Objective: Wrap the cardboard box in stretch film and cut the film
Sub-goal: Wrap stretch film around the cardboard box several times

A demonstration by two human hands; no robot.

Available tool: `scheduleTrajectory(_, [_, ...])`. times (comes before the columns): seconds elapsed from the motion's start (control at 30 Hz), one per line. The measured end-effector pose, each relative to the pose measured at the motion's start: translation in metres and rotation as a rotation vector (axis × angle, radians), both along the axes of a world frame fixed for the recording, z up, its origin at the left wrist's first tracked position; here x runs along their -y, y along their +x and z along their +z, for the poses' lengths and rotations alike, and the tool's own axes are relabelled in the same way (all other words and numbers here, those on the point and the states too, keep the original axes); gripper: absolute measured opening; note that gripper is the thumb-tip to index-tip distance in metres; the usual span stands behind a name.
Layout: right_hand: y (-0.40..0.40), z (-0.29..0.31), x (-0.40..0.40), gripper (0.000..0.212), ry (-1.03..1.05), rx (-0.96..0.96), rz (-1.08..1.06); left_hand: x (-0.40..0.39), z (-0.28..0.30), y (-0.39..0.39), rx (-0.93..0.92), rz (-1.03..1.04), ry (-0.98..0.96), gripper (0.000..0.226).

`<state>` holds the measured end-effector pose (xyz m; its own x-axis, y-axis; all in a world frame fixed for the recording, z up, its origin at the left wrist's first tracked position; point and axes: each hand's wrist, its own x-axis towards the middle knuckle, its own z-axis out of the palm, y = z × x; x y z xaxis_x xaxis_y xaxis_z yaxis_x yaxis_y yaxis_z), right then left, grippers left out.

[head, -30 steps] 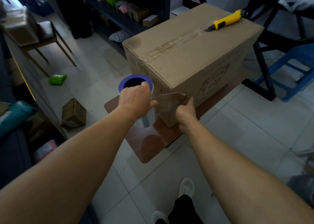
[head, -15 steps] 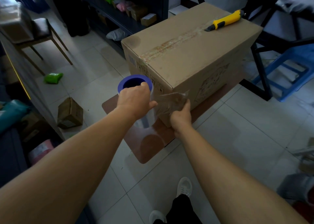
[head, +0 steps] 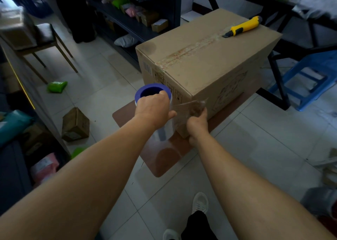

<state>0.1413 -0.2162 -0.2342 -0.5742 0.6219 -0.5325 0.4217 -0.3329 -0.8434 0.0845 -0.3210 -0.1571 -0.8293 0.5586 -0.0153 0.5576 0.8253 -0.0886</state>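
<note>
The cardboard box sits on the desk. The left hand grips the film roll beside the box's near corner. The right hand pinches the loose film end, now lifted up against that corner. Wrapping is just starting.

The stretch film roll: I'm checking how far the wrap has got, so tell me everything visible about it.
The stretch film roll stands upright on the brown board at the cardboard box's near corner. It is clear film wound on a blue core, open at the top. The left hand grips its upper part. A crumpled free end of film runs to the right hand, which pinches it against the box corner.
</note>
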Motion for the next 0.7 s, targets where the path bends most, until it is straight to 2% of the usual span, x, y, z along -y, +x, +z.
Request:
scheduleTrajectory(0.1, [0.0, -0.011, 0.017, 0.068, -0.193, 0.014, -0.113, 0.001, 0.0, -0.001, 0.008, -0.012, 0.016, 0.055])
scheduleTrajectory(0.2, [0.001, -0.027, 0.035, 0.046, -0.403, 0.02, -0.17, 0.003, -0.002, -0.005, 0.025, -0.044, 0.028, 0.055])
scheduleTrajectory(0.43, [-0.014, -0.032, 0.06, 0.041, -0.619, 0.008, -0.317, 0.003, -0.005, -0.024, 0.043, -0.096, 0.027, 0.054])
scheduleTrajectory(0.7, [-0.05, -0.045, 0.076, 0.036, -0.858, -0.186, -0.546, -0.005, -0.001, -0.057, 0.092, -0.179, -0.01, 0.054])
